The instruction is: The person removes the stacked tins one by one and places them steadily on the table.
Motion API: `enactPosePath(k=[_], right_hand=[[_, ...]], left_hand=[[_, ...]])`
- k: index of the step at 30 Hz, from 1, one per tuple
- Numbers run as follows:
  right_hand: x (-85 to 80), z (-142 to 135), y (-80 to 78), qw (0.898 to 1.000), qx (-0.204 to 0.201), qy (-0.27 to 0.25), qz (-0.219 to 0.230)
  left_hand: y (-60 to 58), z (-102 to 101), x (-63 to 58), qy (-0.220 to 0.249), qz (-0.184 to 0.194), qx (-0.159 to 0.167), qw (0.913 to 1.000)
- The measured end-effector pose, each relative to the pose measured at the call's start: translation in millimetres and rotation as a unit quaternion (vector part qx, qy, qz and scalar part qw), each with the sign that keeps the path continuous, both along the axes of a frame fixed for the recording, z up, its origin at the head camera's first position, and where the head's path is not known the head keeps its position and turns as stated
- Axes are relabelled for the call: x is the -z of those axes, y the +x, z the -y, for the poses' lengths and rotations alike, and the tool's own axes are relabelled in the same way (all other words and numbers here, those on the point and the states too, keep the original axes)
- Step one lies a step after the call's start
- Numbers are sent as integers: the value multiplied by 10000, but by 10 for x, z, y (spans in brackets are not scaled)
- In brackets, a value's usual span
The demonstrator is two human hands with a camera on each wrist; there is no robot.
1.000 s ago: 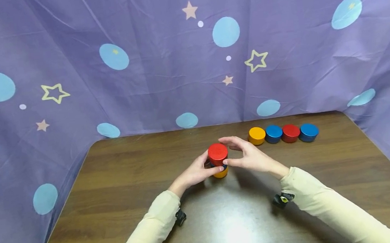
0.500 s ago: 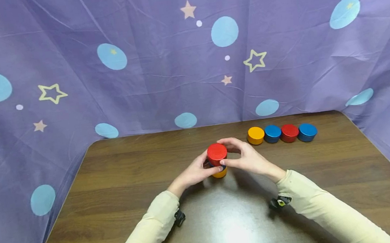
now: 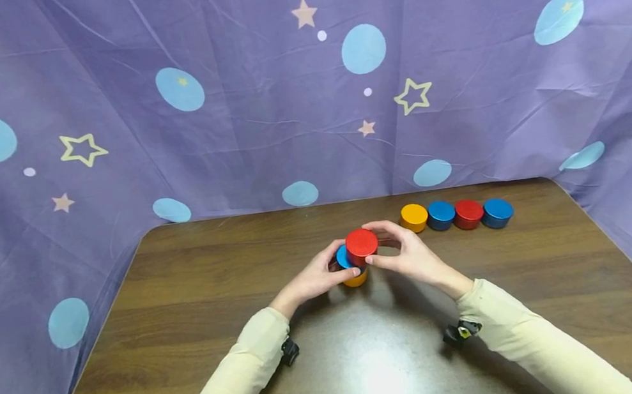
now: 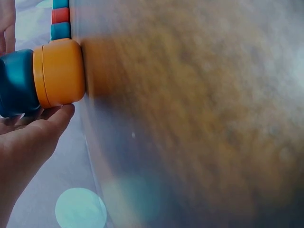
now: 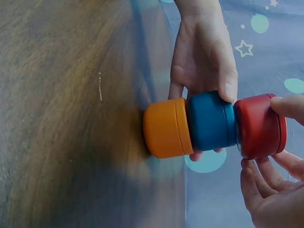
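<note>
In the middle of the table an orange lidded jar (image 3: pixel 355 281) stands upright, with a blue lidded jar (image 5: pixel 209 121) on top of it. My left hand (image 3: pixel 314 279) grips the blue jar, thumb on the near side; some of its fingers reach down to the orange jar (image 4: pixel 61 73). A red lidded jar (image 3: pixel 362 247) is pinched between thumb and fingers of my right hand (image 3: pixel 415 260). It sits shifted to the right over the blue jar, slightly tilted, so part of the blue lid (image 3: pixel 342 258) shows. Whether red and blue touch, I cannot tell.
At the table's back right, several similar jars stand in a row: an orange one (image 3: pixel 413 219), a blue one (image 3: pixel 441 216), a red one (image 3: pixel 468 215) and another blue one (image 3: pixel 498 214). Behind the wooden table (image 3: pixel 213 265) hangs a purple patterned curtain (image 3: pixel 263 132).
My right hand has moved the red jar rightward off its place straight above the blue jar, uncovering part of the blue lid. The left hand stays in place.
</note>
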State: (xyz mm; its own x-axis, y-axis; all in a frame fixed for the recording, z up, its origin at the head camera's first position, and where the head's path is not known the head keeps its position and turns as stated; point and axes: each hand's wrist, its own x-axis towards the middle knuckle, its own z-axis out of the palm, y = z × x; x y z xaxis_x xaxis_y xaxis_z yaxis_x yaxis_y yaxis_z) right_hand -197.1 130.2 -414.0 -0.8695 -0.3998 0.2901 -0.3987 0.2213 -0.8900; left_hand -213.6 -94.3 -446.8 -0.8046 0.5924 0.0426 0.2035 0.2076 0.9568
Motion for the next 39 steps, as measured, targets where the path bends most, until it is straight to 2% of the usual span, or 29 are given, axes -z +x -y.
enactPosePath(k=[5,18,27,34,39], right_hand=[[-15,-61,-21,10000,65,-25,-46],[-30,-327,-30,9987,430,157,214],[63,-574,-27,9972,624,399,142],[119,-773,-13,9960,786,365,201],[80,-888,-28,9959,873,246,60]], left_hand=[[-12,5,-3,-56,34,46,10000],[5,26,-18,-207,-73,-13,9998],[18,9,-19,-239,-133,7,9996],[18,6,-27,-304,-129,0,9995],[16,3,-38,-289,-106,18,9995]])
